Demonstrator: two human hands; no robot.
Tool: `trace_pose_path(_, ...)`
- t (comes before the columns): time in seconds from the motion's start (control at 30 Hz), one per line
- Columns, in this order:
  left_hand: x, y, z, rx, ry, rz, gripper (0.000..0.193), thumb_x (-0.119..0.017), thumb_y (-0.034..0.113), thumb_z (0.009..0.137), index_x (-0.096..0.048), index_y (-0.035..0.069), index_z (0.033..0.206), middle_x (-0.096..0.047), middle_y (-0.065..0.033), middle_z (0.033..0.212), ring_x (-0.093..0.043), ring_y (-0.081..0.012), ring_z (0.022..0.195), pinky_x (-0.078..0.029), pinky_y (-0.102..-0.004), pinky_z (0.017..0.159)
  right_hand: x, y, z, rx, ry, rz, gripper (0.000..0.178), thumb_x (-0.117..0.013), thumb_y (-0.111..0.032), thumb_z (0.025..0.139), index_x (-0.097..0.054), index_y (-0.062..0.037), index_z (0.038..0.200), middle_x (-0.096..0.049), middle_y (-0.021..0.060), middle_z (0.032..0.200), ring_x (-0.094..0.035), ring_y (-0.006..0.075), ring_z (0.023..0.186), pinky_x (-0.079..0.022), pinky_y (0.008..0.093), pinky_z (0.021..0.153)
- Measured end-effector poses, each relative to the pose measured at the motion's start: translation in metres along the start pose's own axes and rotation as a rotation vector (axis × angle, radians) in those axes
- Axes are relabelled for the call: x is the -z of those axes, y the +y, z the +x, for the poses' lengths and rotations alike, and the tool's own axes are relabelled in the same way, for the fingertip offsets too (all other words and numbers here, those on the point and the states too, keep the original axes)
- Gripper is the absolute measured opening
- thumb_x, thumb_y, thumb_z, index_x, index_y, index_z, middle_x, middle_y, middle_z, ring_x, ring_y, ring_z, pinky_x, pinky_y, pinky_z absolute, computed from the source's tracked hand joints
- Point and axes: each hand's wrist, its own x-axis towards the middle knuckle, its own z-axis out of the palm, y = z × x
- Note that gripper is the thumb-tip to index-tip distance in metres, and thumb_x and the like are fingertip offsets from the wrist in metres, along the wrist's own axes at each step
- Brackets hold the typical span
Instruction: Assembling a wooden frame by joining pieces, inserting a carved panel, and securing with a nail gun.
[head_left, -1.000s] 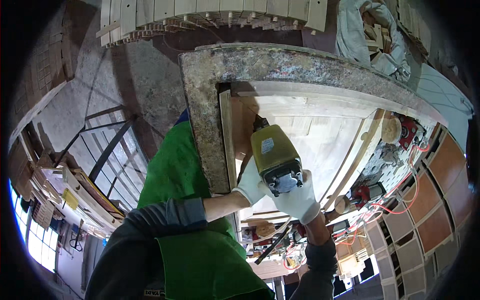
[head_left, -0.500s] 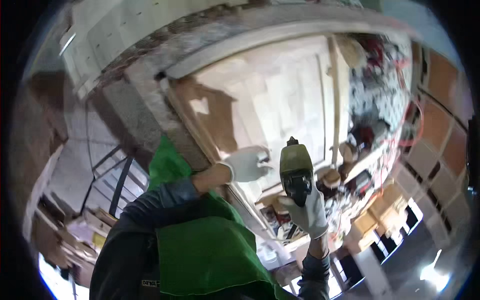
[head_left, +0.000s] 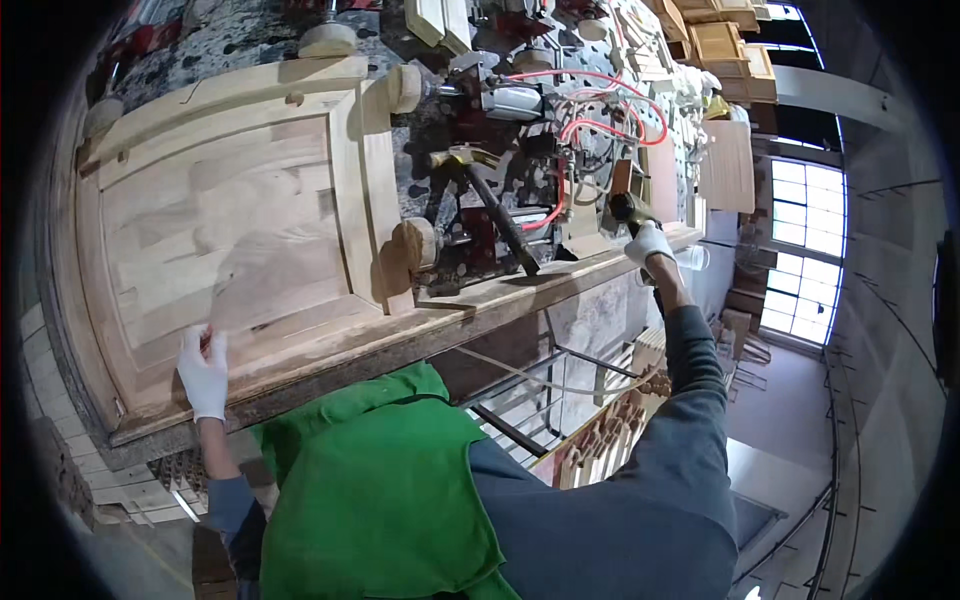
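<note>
My left hand (head_left: 203,380), in a white glove, is at the near left corner of a framed wooden panel (head_left: 230,240). Its fingers are drawn together around a small reddish thing that I cannot make out. Stretched far to the right, my gloved right hand (head_left: 652,243) grips a power drill (head_left: 630,208) at the right end of the bench, beside a brown block (head_left: 622,177). The drill is partly hidden and small here; its dark end points away from me. Between the hands, a hammer (head_left: 495,212) with a dark handle lies on the bench, right of the panel.
Round wooden pads on clamps (head_left: 420,245) stand against the panel's right side. Red hoses (head_left: 640,105) and metal cylinders (head_left: 515,102) spread over the speckled bench top. The bench's wooden edge (head_left: 520,300) runs in front of me. Wooden pieces are stacked on a rack (head_left: 600,445) below.
My view has turned toward the bench's right end. My right hand has carried the drill from near the panel out to the right, and my left hand is now at the panel's near left corner.
</note>
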Motion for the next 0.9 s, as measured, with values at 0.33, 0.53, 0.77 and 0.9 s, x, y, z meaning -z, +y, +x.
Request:
trace_pose_path(0.33, -0.076, 0.075, -0.043, 0.033, 0.102, 0.58, 0.023, -0.066, 0.029, 0.095, -0.068, 0.006, 0.1, -0.071, -0.0078, 0.093, -0.065, -0.0276, 0.078, -0.052, -0.0382, 0.074, -0.191, 0.049, 0.142, 0.29, -0.21, -0.14, 0.037, -0.062, -0.022, 0.086, -0.07, 0.0019, 0.112, -0.074, 0.0262, 0.102, -0.072, 0.0431, 0.097, -0.057, 0.0483, 0.082)
trace_pose_path(0.53, -0.068, 0.079, -0.046, 0.164, 0.175, 0.664, 0.027, -0.068, 0.035, 0.091, -0.069, 0.008, 0.091, -0.07, -0.0069, 0.086, -0.066, -0.029, 0.074, -0.052, -0.0395, 0.072, -0.136, 0.017, 0.187, 0.41, -0.102, 0.081, 0.045, -0.073, -0.028, 0.085, -0.069, -0.0014, 0.121, -0.074, 0.0209, 0.109, -0.071, 0.0407, 0.097, -0.057, 0.0435, 0.087)
trace_pose_path(0.77, -0.088, 0.109, -0.022, 0.229, 0.087, 0.691, 0.026, -0.067, 0.038, 0.084, -0.071, 0.013, 0.082, -0.071, -0.0098, 0.079, -0.067, -0.0372, 0.071, -0.052, -0.0454, 0.068, -0.103, -0.118, 0.249, 0.535, 0.799, 0.343, 0.066, -0.055, -0.043, 0.103, -0.042, -0.0043, 0.155, -0.056, 0.0268, 0.141, -0.057, 0.044, 0.124, -0.047, 0.0438, 0.105)
trace_pose_path(0.9, -0.078, 0.106, -0.047, 0.281, 0.176, 0.752, 0.025, -0.066, 0.037, 0.084, -0.069, 0.012, 0.078, -0.07, -0.0084, 0.078, -0.066, -0.0356, 0.073, -0.052, -0.0443, 0.073, -0.134, -0.153, 0.26, 0.676, 0.567, 0.65, 0.066, -0.052, -0.045, 0.103, -0.045, -0.0021, 0.152, -0.057, 0.0264, 0.139, -0.057, 0.045, 0.122, -0.045, 0.0479, 0.105)
